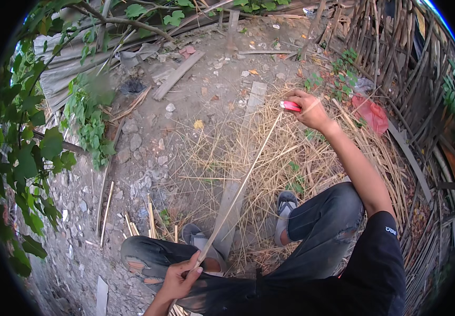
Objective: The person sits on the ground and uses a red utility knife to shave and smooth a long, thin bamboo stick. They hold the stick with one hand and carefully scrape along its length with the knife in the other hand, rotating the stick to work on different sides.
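A long, thin pale strip (pixel 250 176), bamboo-like, slants up from my lap toward the far right. Its near part lies in my left hand (pixel 181 278), whose fingers and thumb are closed round it above my left thigh. My right hand (pixel 310 110) is stretched out at the strip's far end, closed on a small red cutter (pixel 291 106) with a pale tip. The cutter is at the strip's end; whether its blade touches the strip is too small to tell. Under the strip lie a narrow wooden plank (pixel 231 203) and a heap of straw-like shavings (pixel 285 147).
A fence of sticks (pixel 396 47) curves along the right, with a red plastic bag (pixel 370 114) near its foot. Leafy branches (pixel 27 163) hang at the left. Cut pale sticks (pixel 151 218) stand beside my left knee. Another board (pixel 179 75) lies on the stony ground farther off.
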Demonstrator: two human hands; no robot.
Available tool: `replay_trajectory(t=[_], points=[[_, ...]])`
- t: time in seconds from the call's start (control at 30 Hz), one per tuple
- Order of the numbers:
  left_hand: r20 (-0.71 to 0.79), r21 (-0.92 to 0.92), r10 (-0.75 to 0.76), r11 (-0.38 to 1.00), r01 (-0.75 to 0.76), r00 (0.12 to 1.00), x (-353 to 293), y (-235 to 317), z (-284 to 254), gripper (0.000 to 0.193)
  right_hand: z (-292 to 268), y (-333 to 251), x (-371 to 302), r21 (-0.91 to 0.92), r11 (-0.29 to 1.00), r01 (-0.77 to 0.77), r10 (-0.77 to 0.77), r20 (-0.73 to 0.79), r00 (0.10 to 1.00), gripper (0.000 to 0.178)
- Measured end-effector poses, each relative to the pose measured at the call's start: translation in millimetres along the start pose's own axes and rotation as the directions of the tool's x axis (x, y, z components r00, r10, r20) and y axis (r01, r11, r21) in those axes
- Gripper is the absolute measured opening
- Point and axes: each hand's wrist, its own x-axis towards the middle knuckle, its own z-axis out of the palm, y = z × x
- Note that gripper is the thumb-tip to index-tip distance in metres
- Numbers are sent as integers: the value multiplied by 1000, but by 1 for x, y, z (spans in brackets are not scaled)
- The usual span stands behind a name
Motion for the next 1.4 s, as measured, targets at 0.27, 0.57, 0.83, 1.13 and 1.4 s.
replay_trajectory(t=[0.27,0.57,0.83,1.13,1.4], points=[[26,38,118,992,-119,993,8,-1,8,46,-4,11,-3,7,980,-201,200,-90,976,18],[23,309,134,941,-135,991,3,-2,10,46,0,36,-9,35,856,-516,510,-230,829,20],[-104,273,214,945,-179,971,12,3,19,49,-12,22,-11,53,788,-613,614,-17,789,44],[-228,-80,157,981,-179,961,77,40,25,48,-42,-110,5,400,821,-407,348,215,913,53],[-251,-197,134,963,-186,959,134,86,17,43,-18,-206,-17,471,881,-34,-202,440,875,49]])
